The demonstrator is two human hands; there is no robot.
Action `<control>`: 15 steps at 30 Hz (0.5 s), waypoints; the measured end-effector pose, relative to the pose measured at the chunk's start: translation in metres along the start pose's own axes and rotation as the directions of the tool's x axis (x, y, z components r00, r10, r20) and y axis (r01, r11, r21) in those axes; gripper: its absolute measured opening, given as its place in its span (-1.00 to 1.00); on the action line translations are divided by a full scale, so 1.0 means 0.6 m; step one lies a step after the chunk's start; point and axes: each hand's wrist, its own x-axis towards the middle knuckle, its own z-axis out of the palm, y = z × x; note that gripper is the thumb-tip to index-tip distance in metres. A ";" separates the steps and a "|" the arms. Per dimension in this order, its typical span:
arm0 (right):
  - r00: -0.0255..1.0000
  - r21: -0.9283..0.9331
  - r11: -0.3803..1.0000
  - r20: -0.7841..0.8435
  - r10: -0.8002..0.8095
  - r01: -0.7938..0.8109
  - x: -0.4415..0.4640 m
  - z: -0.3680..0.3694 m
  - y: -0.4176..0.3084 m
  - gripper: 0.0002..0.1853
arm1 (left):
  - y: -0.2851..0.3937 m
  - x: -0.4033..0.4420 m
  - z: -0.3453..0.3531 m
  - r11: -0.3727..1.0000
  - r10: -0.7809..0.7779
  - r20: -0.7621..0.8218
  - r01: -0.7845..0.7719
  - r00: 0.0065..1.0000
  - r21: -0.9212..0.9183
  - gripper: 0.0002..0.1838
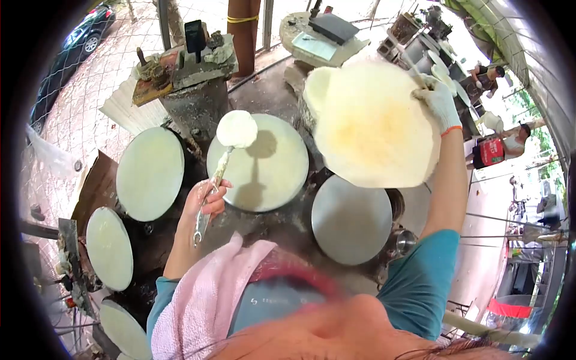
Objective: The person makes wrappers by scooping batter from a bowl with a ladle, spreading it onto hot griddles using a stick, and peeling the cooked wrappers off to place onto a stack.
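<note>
My left hand (206, 203) is closed around the handle of a ladle (237, 129) whose round end is coated in pale batter. It hangs above a round griddle (282, 174) covered with a pale layer, and its shadow falls there. My right hand (438, 103), in a whitish glove, grips the right edge of a large thin pancake (378, 126), pale with a browned middle. The pancake is lifted over a bare grey griddle (351, 222). Behind its upper left edge shows another pale rounded piece (318, 90).
More round griddles with pale layers stand at left: an upper one (150, 174), a middle one (109, 249) and a lower one (125, 330). A cluttered stand (198, 78) rises at the back. A round table (294, 30) holds a dark flat object. People (498, 150) are at far right.
</note>
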 end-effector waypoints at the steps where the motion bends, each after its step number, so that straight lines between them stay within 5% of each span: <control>1: 0.997 0.112 0.993 -0.067 0.039 -0.032 0.031 -0.009 0.028 -0.70 | 0.009 0.009 -0.001 1.000 -0.007 -0.001 0.007 1.000 -0.001 -0.65; 4: 0.929 0.277 0.961 -0.356 0.097 0.006 0.075 0.025 0.118 -0.80 | 0.030 0.041 -0.013 1.000 -0.017 0.006 0.017 1.000 -0.009 -0.63; 7: 0.876 0.346 0.937 -0.465 0.126 0.049 0.109 0.067 0.292 -0.84 | 0.045 0.063 -0.008 0.996 0.030 -0.043 -0.027 0.999 0.082 -0.59; 8: 0.815 0.208 0.975 -0.552 0.178 -0.072 0.078 0.112 0.261 -0.87 | 0.048 0.071 -0.003 0.994 0.046 -0.066 -0.040 0.997 0.098 -0.59; 9: 0.751 0.300 0.935 -0.570 0.333 -0.188 0.086 0.129 0.314 -0.79 | 0.052 0.078 0.001 0.994 0.046 -0.076 -0.038 0.996 0.106 -0.59; 14: 0.467 0.645 0.758 -0.701 0.539 0.093 0.102 0.212 0.518 -0.64 | 0.064 0.101 0.026 0.989 0.061 -0.099 -0.047 0.993 0.142 -0.59; 15: 0.453 0.631 0.775 -0.698 0.555 0.023 0.099 0.215 0.539 -0.63 | 0.063 0.104 0.031 0.987 0.064 -0.105 -0.048 0.992 0.152 -0.59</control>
